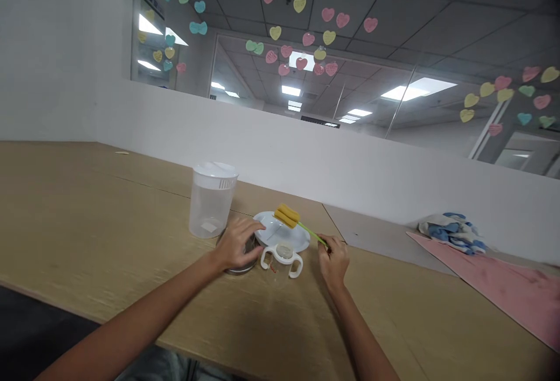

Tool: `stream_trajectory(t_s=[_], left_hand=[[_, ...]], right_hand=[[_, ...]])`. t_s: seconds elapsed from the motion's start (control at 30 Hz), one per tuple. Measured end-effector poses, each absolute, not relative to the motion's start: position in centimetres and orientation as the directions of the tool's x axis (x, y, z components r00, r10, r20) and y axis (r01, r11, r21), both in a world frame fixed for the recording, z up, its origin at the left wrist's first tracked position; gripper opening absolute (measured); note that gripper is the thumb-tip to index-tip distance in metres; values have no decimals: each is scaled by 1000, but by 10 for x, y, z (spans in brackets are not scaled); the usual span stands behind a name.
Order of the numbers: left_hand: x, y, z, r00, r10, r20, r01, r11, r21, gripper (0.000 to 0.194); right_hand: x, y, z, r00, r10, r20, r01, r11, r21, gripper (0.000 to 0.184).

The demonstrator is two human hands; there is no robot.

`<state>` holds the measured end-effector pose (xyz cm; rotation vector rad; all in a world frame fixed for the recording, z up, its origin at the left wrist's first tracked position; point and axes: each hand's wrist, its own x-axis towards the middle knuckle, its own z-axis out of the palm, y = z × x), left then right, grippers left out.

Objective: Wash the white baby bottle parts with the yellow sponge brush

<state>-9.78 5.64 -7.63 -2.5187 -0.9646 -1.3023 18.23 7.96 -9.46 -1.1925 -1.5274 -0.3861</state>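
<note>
My right hand [334,261] grips the green handle of a sponge bottle brush [287,216], whose yellow head is over a white plate [301,242]. Fingers apart and holding nothing, my left hand [238,244] hovers by a round metal container [240,270], which it partly hides. Between the two hands stands a clear cup [279,271] with a white rim and two white curved handles. Left of my left hand is a tall translucent plastic pitcher [210,206] with a white lid.
A crumpled blue and white cloth [452,232] lies at the right, behind a pink mat [503,279]. The wooden table [109,223] meets a white wall [271,142]. Above it, heart-shaped notes [308,39] stick to glass. The table's front edge runs along the lower left.
</note>
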Motion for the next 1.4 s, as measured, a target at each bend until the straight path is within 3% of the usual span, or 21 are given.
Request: stream_trajectory(t_s=[0.1, 0.23, 0.33, 0.53, 0.73, 0.87, 1.0, 1.13, 1.27, 1.4], left_hand=[[-67, 41, -86, 423, 522, 740, 513, -812, 279, 61], [-46, 38, -104, 422, 650, 632, 396, -759, 517, 65], [-45, 40, -107, 344, 712, 612, 341, -702, 625, 75], [-48, 32, -97, 319, 730, 605, 348, -684, 642, 50], [-52, 31, -99, 426, 671, 607, 243, -731, 638, 54], [-50, 32, -98, 380, 720, 581, 285, -688, 667, 66], [-50, 29, -93, 445, 681, 582, 260, -720, 644, 54], [-51, 27, -95, 483, 691, 538, 174, -678, 714, 57], [-52, 29, -97, 312, 728, 610, 226, -681, 697, 63], [-58, 35, -92, 49, 653, 756, 335, -724, 604, 62]], right_hand=[[181, 78, -94, 117, 476, 871, 833, 430, -347, 29], [181, 76, -93, 166, 489, 857, 813, 424, -399, 28], [181, 76, -93, 217, 515, 829, 747, 459, -481, 28], [182, 78, -95, 357, 556, 750, 626, 453, -634, 29], [183, 80, -95, 384, 573, 724, 640, 400, -656, 30], [182, 78, -93, 393, 595, 701, 613, 399, -682, 30], [181, 74, -91, 405, 592, 697, 554, 448, -702, 32], [182, 71, -89, 364, 608, 705, 563, 460, -687, 38], [190, 69, -86, 295, 580, 759, 636, 474, -609, 42], [197, 66, -83, 119, 530, 840, 732, 524, -435, 39]])
